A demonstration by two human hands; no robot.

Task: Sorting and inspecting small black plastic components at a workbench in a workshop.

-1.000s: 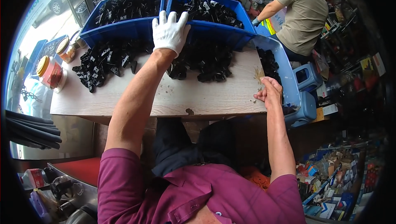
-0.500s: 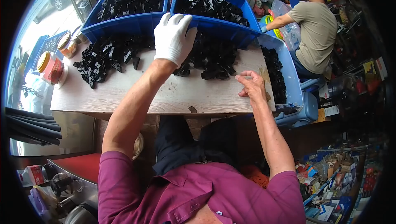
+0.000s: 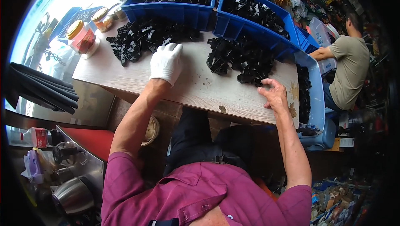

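Observation:
My left hand [image 3: 166, 64], in a white knit glove, is over the table at the near right edge of the left pile of small black plastic parts [image 3: 137, 40]. Its fingers curl downward, and whatever they hold is hidden beneath them. Bare, my right hand [image 3: 275, 96] rests low by the near edge of the right pile of black plastic parts [image 3: 237, 57]. Its fingers are bent but apart, with the fingertips close to the nearest parts; no part shows between them.
Two blue bins [image 3: 166, 11] [image 3: 250, 29] full of black parts stand behind the piles. A lighter blue bin [image 3: 318, 97] holds more at the table's right. Lidded jars [image 3: 81, 38] [image 3: 102, 19] stand at the left. A person [image 3: 350, 67] sits beyond on the right.
My left hand has come back from the front of the blue bins to the left pile. My right hand stays by the right pile. The whole view has turned.

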